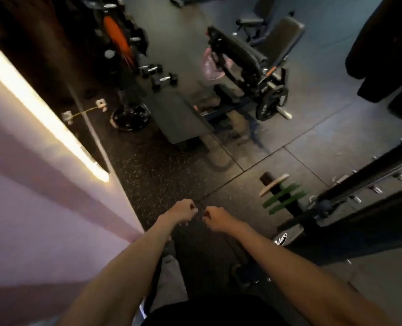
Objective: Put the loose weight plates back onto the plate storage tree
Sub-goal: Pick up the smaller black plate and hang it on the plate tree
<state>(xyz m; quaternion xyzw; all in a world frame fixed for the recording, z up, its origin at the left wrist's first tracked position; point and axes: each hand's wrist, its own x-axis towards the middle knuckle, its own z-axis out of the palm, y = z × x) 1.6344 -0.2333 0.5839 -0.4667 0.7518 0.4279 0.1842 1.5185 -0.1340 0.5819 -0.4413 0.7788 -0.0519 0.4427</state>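
Observation:
My left hand [182, 211] and my right hand [215, 218] are stretched forward side by side, fingers curled on the top rim of a large dark speckled weight plate [202, 255]. It hangs between my forearms and is blurred. To the right stands a low black storage post [269, 178] that carries a tan plate [274, 184] and green plates [284, 201]. A black plate [130, 116] lies on the floor by the wall at the back left. A 10 kg plate [264, 109] sits on a machine's peg.
A pink wall [30, 208] with a light strip runs along the left. A flat bench [178, 114] and a padded machine [242, 60] stand ahead, with dumbbells [164, 78] behind. A black rack with pegs [371, 175] fills the right. Rubber floor lies between.

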